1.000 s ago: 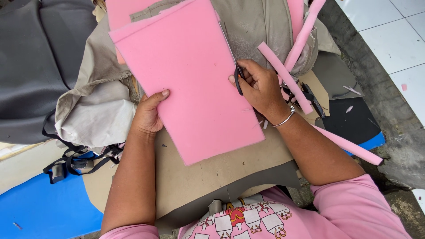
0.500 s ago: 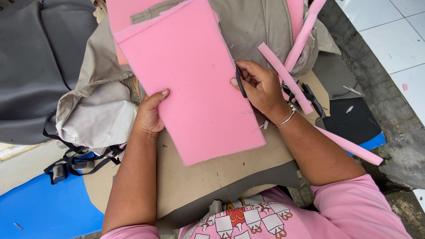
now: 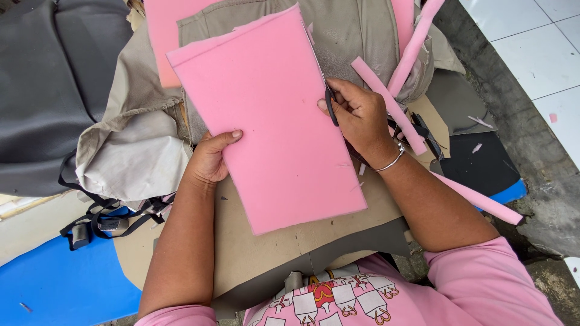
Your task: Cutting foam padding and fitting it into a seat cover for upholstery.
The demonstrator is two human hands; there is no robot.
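Pink foam sheet (image 3: pixel 272 121), long axis tilted up-left, left hand (image 3: pixel 211 158) fingers clamped on its edge, right hand (image 3: pixel 359 115) fingers gripping black scissors (image 3: pixel 330 108).

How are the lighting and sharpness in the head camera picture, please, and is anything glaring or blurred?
Head view: soft, even daylight, faint shadows only; the pink foam sheet and both hands, left hand and right hand, are sharp; white floor tiles are bright, not blown out; slight wide-angle bending at the edges.
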